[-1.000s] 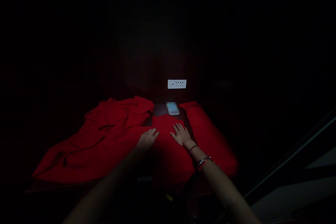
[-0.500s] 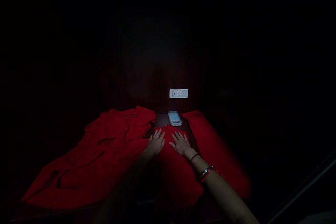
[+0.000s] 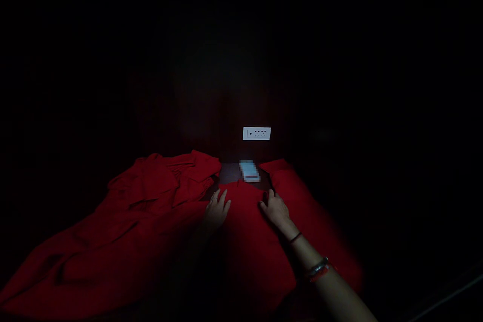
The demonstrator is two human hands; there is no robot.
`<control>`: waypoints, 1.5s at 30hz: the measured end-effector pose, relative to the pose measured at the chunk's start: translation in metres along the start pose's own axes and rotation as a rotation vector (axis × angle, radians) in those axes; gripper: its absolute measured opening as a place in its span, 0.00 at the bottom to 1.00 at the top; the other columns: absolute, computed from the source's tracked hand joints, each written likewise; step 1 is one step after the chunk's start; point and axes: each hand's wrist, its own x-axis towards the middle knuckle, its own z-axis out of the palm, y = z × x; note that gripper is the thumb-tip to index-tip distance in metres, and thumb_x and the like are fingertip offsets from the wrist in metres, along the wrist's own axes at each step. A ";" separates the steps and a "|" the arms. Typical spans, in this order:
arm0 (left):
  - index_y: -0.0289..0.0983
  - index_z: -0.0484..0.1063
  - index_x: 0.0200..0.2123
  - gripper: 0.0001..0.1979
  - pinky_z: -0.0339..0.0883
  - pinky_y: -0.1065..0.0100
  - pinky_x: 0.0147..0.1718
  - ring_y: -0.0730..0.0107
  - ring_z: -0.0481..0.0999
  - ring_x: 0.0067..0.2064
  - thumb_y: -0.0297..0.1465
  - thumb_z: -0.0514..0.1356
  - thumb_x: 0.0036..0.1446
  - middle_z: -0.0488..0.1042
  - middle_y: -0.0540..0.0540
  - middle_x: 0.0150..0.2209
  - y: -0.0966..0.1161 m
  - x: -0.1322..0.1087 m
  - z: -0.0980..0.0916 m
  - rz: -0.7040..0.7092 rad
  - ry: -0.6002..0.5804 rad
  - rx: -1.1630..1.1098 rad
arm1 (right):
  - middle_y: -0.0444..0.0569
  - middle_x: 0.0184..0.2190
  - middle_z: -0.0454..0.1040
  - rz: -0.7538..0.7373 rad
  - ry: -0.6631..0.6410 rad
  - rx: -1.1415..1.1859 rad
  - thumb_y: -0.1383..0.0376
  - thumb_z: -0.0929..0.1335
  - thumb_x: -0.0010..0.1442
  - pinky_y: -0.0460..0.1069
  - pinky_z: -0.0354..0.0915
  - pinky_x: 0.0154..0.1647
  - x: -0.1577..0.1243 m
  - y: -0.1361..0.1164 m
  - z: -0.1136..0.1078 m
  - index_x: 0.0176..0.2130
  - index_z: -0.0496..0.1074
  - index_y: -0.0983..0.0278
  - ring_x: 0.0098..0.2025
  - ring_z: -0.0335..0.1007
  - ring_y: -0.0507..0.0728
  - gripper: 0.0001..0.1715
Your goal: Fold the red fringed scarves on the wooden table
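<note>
A red cloth panel [image 3: 251, 231] lies flat in the middle of the dark table. My left hand [image 3: 218, 210] rests near its upper left edge, fingers spread, a ring on one finger. At the panel's upper right edge is my right hand [image 3: 276, 210], its thumb apart from the bent fingers; whether it touches the cloth's border from below is hidden. A bracelet [image 3: 320, 266] and a thin dark band circle the right forearm. Just beyond the panel lies a flat, pale, phone-like rectangle [image 3: 249, 171], its surface blurred out.
Crumpled red fabric [image 3: 151, 186] spreads over the left side of the table. A folded red cloth [image 3: 313, 216] runs along the right. A white socket plate [image 3: 256, 134] is on the dark wall behind. Most surroundings are too dark to make out.
My hands have moved apart: the left a little left and nearer, the right to the panel's right edge with its fingers more bent. The view has shifted slightly.
</note>
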 end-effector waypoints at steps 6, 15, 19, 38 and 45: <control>0.33 0.65 0.44 0.18 0.60 0.62 0.44 0.62 0.65 0.43 0.23 0.47 0.49 0.64 0.39 0.40 -0.007 0.004 -0.015 -0.095 0.065 -0.046 | 0.59 0.40 0.69 0.014 -0.108 0.037 0.57 0.63 0.50 0.49 0.60 0.35 0.000 0.005 -0.001 0.52 0.53 0.68 0.41 0.66 0.61 0.32; 0.32 0.60 0.48 0.22 0.59 0.63 0.43 0.59 0.64 0.46 0.37 0.50 0.52 0.63 0.38 0.43 -0.013 -0.001 -0.010 -0.102 -0.094 0.050 | 0.50 0.43 0.68 0.040 -0.104 0.245 0.68 0.64 0.47 0.43 0.60 0.38 0.020 0.026 -0.004 0.51 0.56 0.65 0.43 0.65 0.54 0.30; 0.32 0.58 0.51 0.30 0.57 0.62 0.45 0.57 0.61 0.49 0.45 0.51 0.49 0.62 0.36 0.47 -0.010 -0.003 -0.011 -0.109 -0.157 0.085 | 0.55 0.46 0.64 -0.051 -0.046 0.127 0.65 0.62 0.51 0.46 0.58 0.42 0.003 0.019 -0.007 0.52 0.56 0.66 0.46 0.62 0.57 0.28; 0.33 0.54 0.54 0.30 0.55 0.65 0.46 0.60 0.61 0.50 0.45 0.48 0.52 0.62 0.38 0.48 -0.004 -0.001 -0.023 -0.153 -0.232 0.021 | 0.48 0.41 0.69 -0.029 0.022 0.514 0.73 0.63 0.44 0.49 0.62 0.42 0.007 0.032 0.008 0.53 0.56 0.63 0.41 0.67 0.55 0.35; 0.36 0.55 0.53 0.26 0.54 0.64 0.47 0.62 0.60 0.51 0.39 0.49 0.52 0.62 0.40 0.49 -0.002 -0.002 -0.023 -0.128 -0.260 0.095 | 0.64 0.47 0.61 -0.003 -0.019 0.160 0.58 0.64 0.50 0.53 0.58 0.45 -0.011 0.011 -0.004 0.55 0.51 0.68 0.48 0.61 0.63 0.36</control>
